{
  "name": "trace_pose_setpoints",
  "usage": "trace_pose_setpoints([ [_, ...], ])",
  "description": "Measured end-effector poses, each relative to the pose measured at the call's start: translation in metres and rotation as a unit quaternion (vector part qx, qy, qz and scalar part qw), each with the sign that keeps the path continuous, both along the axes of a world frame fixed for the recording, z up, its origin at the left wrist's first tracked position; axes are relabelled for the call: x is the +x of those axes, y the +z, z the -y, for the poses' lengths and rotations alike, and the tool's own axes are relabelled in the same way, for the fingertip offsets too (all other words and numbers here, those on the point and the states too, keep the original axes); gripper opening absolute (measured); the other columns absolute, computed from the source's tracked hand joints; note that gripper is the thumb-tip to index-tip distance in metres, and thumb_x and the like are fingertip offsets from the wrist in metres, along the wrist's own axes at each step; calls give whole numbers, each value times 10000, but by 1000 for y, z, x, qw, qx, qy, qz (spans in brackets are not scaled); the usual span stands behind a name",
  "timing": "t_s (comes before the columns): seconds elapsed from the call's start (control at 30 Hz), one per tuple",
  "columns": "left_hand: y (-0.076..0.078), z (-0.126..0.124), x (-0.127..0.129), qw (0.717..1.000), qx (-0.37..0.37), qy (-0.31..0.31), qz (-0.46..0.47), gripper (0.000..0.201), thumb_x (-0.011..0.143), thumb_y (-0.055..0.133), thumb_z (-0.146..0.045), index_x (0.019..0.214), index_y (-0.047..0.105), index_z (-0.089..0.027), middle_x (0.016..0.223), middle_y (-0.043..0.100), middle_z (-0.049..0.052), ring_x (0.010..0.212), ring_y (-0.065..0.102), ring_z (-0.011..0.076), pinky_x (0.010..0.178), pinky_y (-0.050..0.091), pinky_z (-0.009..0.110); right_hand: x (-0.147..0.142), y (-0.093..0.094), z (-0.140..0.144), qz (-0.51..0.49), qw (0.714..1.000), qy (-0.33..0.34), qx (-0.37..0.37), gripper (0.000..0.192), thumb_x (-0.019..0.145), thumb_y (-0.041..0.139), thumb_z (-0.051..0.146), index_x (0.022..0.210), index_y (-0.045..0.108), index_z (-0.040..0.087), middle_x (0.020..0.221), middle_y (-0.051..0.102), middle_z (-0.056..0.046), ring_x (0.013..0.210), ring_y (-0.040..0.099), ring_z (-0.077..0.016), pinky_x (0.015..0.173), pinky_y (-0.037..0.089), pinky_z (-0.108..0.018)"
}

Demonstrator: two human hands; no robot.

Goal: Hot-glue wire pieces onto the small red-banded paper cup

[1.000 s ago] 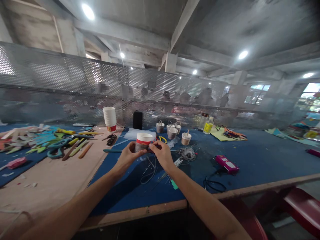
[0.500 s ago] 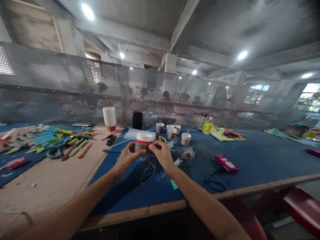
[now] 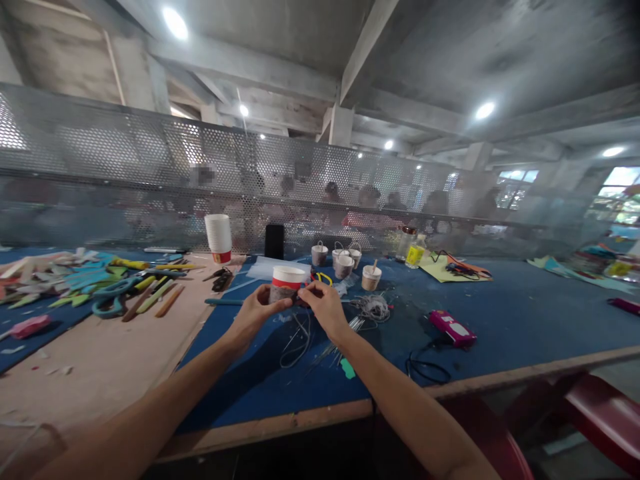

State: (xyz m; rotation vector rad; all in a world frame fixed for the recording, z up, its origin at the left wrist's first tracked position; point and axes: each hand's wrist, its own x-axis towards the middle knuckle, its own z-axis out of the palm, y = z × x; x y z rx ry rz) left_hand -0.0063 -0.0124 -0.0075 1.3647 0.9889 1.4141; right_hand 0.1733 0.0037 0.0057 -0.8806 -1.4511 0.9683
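A red-banded paper cup [image 3: 287,283] stands upright between two bare hands: the left hand [image 3: 254,309] grips it, while the right hand [image 3: 323,307] bunches narrowly at its side, whatever it pinches too obscured to tell.

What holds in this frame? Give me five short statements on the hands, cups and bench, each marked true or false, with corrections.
1. The left hand holds a red-banded cup. True.
2. The right hand is at that cup's side. True.
3. The stack of white cups lies on its side. False: it stands upright.
4. The purple object lies left of both hands. False: it lies right of them.
5. A stick pokes out of the tan cup. True.
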Motion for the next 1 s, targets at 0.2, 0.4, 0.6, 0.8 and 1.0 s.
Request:
trace_pose_setpoints([
  [0.2, 3, 3, 2, 999, -18, -26, 33, 491, 687, 874, -361, 1098, 688, -165, 1092, 758, 118, 1107, 684, 318, 993, 489, 428, 1, -3, -3, -20, 999, 22, -17, 192, 768, 705, 383, 699, 646, 214, 689, 664, 15, 699, 677, -187, 753, 559, -316],
  [0.4, 5, 5, 3, 997, -21, -53, 49, 439, 697, 867, -373, 1056, 717, -169, 1034, 759, 105, 1044, 698, 301, 947, 511, 410, 0, -3, -5, -61, 996, 45, -45, 230, 724, 752, 408, 687, 639, 211, 702, 663, 12, 707, 682, -191, 770, 586, -338],
  [0.6, 6, 6, 1, 995, -29, -79, 61, 398, 754, 832, -345, 1096, 721, -173, 1043, 748, 96, 1044, 690, 283, 946, 508, 400, 0, 3, -1, -84, 993, 60, -62, 230, 696, 769, 395, 677, 646, 201, 700, 649, 17, 680, 674, -176, 777, 582, -332],
  [0.8, 5, 5, 2, 992, -41, -93, 70, 410, 743, 837, -358, 1089, 729, -167, 1126, 744, 125, 1085, 683, 302, 941, 525, 405, 1, 5, -1, -94, 990, 65, -79, 248, 677, 782, 395, 667, 635, 196, 689, 635, 27, 653, 671, -165, 779, 577, -334],
  [1.0, 4, 6, 5, 993, -58, -58, 90, 439, 712, 867, -331, 1080, 675, -189, 1055, 754, 83, 934, 724, 232, 894, 539, 369, 0, 2, -3, -78, 993, 48, -74, 254, 690, 777, 414, 669, 638, 202, 700, 640, 19, 678, 681, -183, 782, 582, -350],
])
